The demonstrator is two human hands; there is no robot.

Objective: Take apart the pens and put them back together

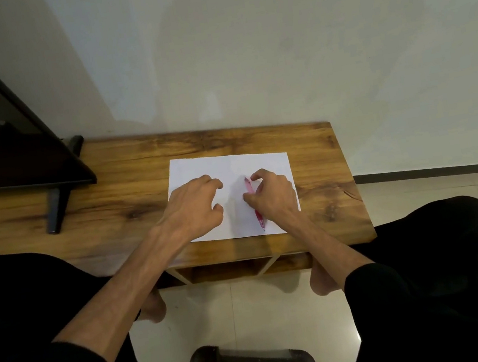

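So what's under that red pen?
The pen lies on a white sheet, which rests on the wooden table. The right hand covers the pen's middle, so what is under that part cannot be seen.

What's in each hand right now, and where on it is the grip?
The right hand is on the red pen around its mid-barrel; both ends stick out. Whether it is lifted off the paper is unclear. The left hand holds nothing.

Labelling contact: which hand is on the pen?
The right hand: its fingers curl over the red pen on the paper. The left hand hovers beside, empty.
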